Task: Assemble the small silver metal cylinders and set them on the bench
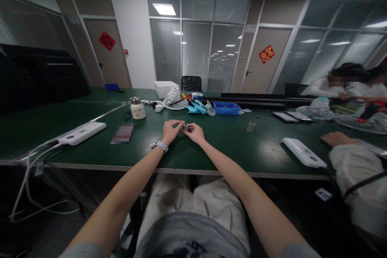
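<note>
Over the green table [229, 153], my two hands meet around a small grey metal part [185, 125], too small to name closely. My right hand [196, 133] is closed on it from the right, with thumb and fingers curled about its side. From the left, the fingertips of my left hand [172, 130], which has a watch at its wrist, pinch at the part's upper end. What lies between those fingertips is partly hidden. A separate grey cylinder [250, 127] stands upright on the table to the right of my hands.
Behind my hands are light blue fan blades [198, 107], a white fan part [174, 104], a blue bin [226, 108] and a cream jar [138, 110]. White power strips [83, 133] flank both sides. A co-worker's hand [338, 138] rests at right.
</note>
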Available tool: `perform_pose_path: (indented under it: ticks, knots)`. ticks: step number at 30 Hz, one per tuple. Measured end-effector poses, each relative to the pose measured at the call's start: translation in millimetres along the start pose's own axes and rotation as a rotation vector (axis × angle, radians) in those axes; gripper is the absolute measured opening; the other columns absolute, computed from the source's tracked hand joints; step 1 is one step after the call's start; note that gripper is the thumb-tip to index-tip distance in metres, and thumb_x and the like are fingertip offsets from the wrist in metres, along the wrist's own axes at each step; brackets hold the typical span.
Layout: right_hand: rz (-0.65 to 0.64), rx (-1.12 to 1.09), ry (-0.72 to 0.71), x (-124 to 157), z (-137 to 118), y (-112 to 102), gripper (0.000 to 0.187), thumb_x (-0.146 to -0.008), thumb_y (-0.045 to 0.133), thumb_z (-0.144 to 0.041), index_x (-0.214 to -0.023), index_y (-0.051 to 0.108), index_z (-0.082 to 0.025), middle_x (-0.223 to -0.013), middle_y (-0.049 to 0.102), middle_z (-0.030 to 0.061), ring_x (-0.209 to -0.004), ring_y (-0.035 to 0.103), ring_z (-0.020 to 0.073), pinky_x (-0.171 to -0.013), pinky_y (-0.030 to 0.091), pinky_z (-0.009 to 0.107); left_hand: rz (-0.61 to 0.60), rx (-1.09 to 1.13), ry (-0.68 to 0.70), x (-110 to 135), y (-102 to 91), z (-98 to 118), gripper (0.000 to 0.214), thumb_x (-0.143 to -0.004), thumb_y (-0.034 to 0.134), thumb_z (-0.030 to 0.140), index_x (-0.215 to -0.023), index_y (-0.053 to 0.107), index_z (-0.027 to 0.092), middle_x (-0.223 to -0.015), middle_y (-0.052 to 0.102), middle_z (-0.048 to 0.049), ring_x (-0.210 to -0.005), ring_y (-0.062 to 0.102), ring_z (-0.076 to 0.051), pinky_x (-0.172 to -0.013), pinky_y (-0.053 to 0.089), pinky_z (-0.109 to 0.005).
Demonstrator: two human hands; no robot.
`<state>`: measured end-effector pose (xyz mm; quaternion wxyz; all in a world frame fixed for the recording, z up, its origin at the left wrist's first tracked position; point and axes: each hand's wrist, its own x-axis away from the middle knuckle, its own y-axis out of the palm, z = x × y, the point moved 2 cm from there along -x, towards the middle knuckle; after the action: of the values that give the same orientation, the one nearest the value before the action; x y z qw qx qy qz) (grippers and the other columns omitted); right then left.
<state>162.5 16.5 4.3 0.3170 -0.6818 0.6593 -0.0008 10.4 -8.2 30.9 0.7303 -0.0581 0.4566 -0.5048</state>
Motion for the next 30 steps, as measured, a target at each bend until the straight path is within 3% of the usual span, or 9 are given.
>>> perform_pose_path:
  ticks: [7,13,22,30]
  knots:
    - [-0.006,0.044,-0.001,1,4,1,0.034,-0.068,0.077,-0.035,-0.095,0.061,-0.023,-0.086,0.072,0.0011,-0.08,0.069,0.0171,-0.073,0.054,0.028,0.084,0.07,0.103,-3,9.3,11,0.025,-0.075,0.068,0.044,-0.089,0.075,0.024,-0.094,0.071,-0.0037,-0.099,0.057,-0.022,-0.092,0.038,-0.037]
    - [0.024,0.063,0.016,8,1,-4,0.035,-0.068,0.077,-0.035,-0.098,0.061,-0.025,-0.09,0.072,0.0016,-0.082,0.07,0.0177,-0.076,0.054,0.029,0.099,0.136,0.057,-2,12.6,9,0.031,-0.07,0.071,0.043,-0.094,0.072,0.023,-0.083,0.071,-0.0033,-0.095,0.058,-0.023,-0.086,0.043,-0.036]
    - [0.027,0.035,0.022,7,3,-3,0.035,-0.068,0.077,-0.032,-0.099,0.062,-0.026,-0.089,0.073,0.0011,-0.083,0.07,0.0181,-0.075,0.055,0.029,-0.008,0.449,-0.085,-14,18.2,1,0.047,-0.063,0.076,0.047,-0.099,0.065,0.019,-0.081,0.073,-0.0062,-0.083,0.068,-0.022,-0.082,0.05,-0.036]
    - [0.015,0.065,0.028,8,1,-4,0.034,-0.069,0.076,-0.034,-0.098,0.061,-0.025,-0.09,0.072,0.0014,-0.082,0.069,0.0177,-0.074,0.054,0.029,-0.06,0.443,0.001,-14,11.3,4,0.04,-0.069,0.073,0.038,-0.101,0.056,0.019,-0.083,0.073,-0.0063,-0.084,0.069,-0.02,-0.082,0.051,-0.035]
